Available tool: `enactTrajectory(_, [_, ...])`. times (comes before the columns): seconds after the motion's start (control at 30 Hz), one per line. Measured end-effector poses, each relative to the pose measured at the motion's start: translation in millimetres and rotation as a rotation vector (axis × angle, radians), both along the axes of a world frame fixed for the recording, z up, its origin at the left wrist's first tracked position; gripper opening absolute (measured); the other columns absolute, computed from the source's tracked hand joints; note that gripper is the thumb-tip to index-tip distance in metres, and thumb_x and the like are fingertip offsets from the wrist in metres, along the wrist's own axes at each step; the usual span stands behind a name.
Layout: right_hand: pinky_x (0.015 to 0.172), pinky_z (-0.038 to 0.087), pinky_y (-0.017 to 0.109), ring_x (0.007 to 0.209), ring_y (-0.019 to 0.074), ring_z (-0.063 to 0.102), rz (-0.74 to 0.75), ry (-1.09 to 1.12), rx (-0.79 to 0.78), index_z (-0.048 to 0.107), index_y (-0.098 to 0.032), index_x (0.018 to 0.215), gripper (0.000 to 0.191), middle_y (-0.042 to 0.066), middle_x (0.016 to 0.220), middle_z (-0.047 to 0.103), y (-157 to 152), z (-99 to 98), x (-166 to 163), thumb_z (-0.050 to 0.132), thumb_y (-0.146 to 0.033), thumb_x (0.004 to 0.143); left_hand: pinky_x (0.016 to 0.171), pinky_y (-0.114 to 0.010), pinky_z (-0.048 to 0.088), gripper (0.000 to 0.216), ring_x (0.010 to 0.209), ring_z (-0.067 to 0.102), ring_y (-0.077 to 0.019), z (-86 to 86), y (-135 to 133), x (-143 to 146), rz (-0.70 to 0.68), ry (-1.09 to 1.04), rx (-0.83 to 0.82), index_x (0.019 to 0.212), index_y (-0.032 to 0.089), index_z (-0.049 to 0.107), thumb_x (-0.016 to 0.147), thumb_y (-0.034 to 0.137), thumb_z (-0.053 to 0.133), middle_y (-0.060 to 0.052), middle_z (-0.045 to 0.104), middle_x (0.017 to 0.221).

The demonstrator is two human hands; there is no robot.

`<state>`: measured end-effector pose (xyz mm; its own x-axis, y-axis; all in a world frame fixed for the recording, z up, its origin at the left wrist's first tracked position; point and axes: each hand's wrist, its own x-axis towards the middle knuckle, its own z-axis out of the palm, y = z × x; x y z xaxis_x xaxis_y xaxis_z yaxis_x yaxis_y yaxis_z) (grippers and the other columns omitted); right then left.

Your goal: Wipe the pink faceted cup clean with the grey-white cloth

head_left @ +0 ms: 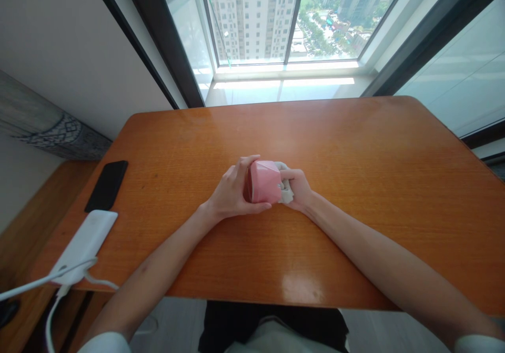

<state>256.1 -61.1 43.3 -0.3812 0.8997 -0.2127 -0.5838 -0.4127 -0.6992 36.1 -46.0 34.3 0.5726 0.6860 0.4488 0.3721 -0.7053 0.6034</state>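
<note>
Item 1: pink faceted box (pixel 266 182), mid-counter toward the near side, between the two hands; from my remote view I cannot tell whether it rests on the wooden counter (pixel 366 148) or is lifted.

Item 2: pale grey cloth (pixel 286 195), bunched at the box's right end and seemingly in contact with it.

Step in hand: I judge it to be working the cloth against the box. The next move, as I read it, calls for a steady hold on the left and light pressure on the right.

Left hand (pixel 233 189): fingers parted to the box's width, thumb along the near side, others on the far side, gripping its left end.

Right hand (pixel 299 187): fingers closed on the cloth, pressing it to the box; the undersides are hidden from me.

Also listed, far left to near left: black smartphone (pixel 106 185), white power bank (pixel 84 242) with white cables (pixel 49 278).
</note>
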Motion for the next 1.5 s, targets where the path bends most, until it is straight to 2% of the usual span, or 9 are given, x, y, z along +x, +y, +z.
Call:
enactTrajectory(0.1, [0.043, 0.039, 0.022, 0.044, 0.0103, 0.045, 0.004, 0.000, -0.002, 0.072, -0.017, 0.065, 0.008, -0.002, 0.056, 0.062, 0.5, -0.2, 1.0, 0.075, -0.016, 0.058, 0.123, -0.068, 0.056, 0.134, 0.154, 0.063, -0.0488, -5.0, 6.4, -4.9, -0.093, -0.001, 0.101, 0.181, 0.030, 0.021, 0.078, 0.086, 0.088, -0.026, 0.053, 0.173])
enactTrajectory(0.2, [0.045, 0.041, 0.022, 0.047, 0.0110, 0.049, -0.002, -0.006, 0.001, 0.074, -0.017, 0.068, 0.009, -0.001, 0.059, 0.065, 0.7, 0.0, 1.9, 0.077, -0.016, 0.059, 0.128, -0.068, 0.054, 0.138, 0.165, 0.053, -0.0494, -6.7, 10.9, -9.0, -0.176, -0.018, 0.249, 0.184, 0.035, 0.018, 0.077, 0.078, 0.094, -0.025, 0.043, 0.182])
enactTrajectory(0.33, [0.047, 0.045, 0.024, 0.049, 0.0135, 0.055, -0.014, -0.011, -0.012, 0.076, -0.017, 0.074, 0.012, 0.001, 0.062, 0.069, 1.0, -0.4, 2.5, 0.076, -0.016, 0.061, 0.126, -0.066, 0.057, 0.125, 0.165, 0.055, -0.0464, -4.5, 13.3, -12.6, -0.226, 0.014, 0.409, 0.183, 0.038, 0.025, 0.083, 0.064, 0.095, -0.024, 0.042, 0.184])
enactTrajectory(0.43, [0.046, 0.044, 0.024, 0.048, 0.0136, 0.054, -0.024, -0.008, -0.028, 0.077, -0.017, 0.075, 0.014, 0.001, 0.061, 0.067, 1.5, -1.6, 2.4, 0.076, -0.016, 0.060, 0.124, -0.065, 0.060, 0.124, 0.166, 0.054, -0.0458, -5.1, 14.4, -14.0, -0.220, 0.019, 0.420, 0.183, 0.036, 0.025, 0.084, 0.061, 0.095, -0.025, 0.040, 0.184])
enactTrajectory(0.73, [0.048, 0.043, 0.025, 0.052, 0.0134, 0.050, -0.023, -0.018, -0.039, 0.077, -0.017, 0.079, 0.016, 0.001, 0.065, 0.068, -0.2, 0.8, 2.4, 0.076, -0.018, 0.062, 0.113, -0.061, 0.066, 0.118, 0.143, 0.071, -0.0430, -9.5, 13.0, -14.0, -0.105, 0.000, 0.405, 0.173, 0.033, 0.042, 0.076, 0.073, 0.096, -0.023, 0.059, 0.166])
enactTrajectory(0.93, [0.052, 0.045, 0.025, 0.057, 0.0137, 0.051, -0.037, -0.039, -0.046, 0.076, -0.018, 0.080, 0.017, 0.002, 0.071, 0.071, -0.7, 2.7, 3.8, 0.078, -0.017, 0.064, 0.115, -0.058, 0.064, 0.113, 0.141, 0.072, -0.0404, -2.2, 7.9, -6.7, -0.098, -0.090, 0.279, 0.167, 0.033, 0.046, 0.074, 0.067, 0.100, -0.019, 0.062, 0.159])
enactTrajectory(1.07, [0.051, 0.044, 0.025, 0.052, 0.0136, 0.048, -0.054, -0.022, -0.014, 0.072, -0.019, 0.076, 0.010, 0.000, 0.064, 0.066, 0.9, -2.5, 3.8, 0.076, -0.018, 0.066, 0.105, -0.052, 0.066, 0.109, 0.132, 0.074, -0.0371, -0.6, 6.7, -1.5, -0.082, -0.160, 0.169, 0.160, 0.030, 0.051, 0.071, 0.068, 0.102, -0.017, 0.066, 0.147])
enactTrajectory(1.33, [0.050, 0.047, 0.025, 0.052, 0.0144, 0.054, -0.031, -0.026, -0.004, 0.074, -0.018, 0.076, 0.012, 0.001, 0.064, 0.069, 1.7, -3.0, 2.3, 0.076, -0.018, 0.064, 0.079, -0.037, 0.060, 0.097, 0.091, 0.071, -0.0206, 4.6, 0.7, 2.3, 0.033, -0.175, -0.101, 0.142, 0.028, 0.056, 0.071, 0.077, 0.098, -0.007, 0.072, 0.122])
enactTrajectory(1.5, [0.046, 0.042, 0.023, 0.048, 0.0114, 0.048, -0.015, -0.024, -0.016, 0.077, -0.017, 0.072, 0.014, 0.000, 0.061, 0.068, 0.2, 0.2, 0.6, 0.077, -0.018, 0.058, 0.069, -0.031, 0.057, 0.091, 0.077, 0.069, -0.0178, 4.6, 0.3, 1.6, 0.040, -0.157, -0.344, 0.135, 0.027, 0.052, 0.074, 0.079, 0.094, -0.001, 0.072, 0.099])
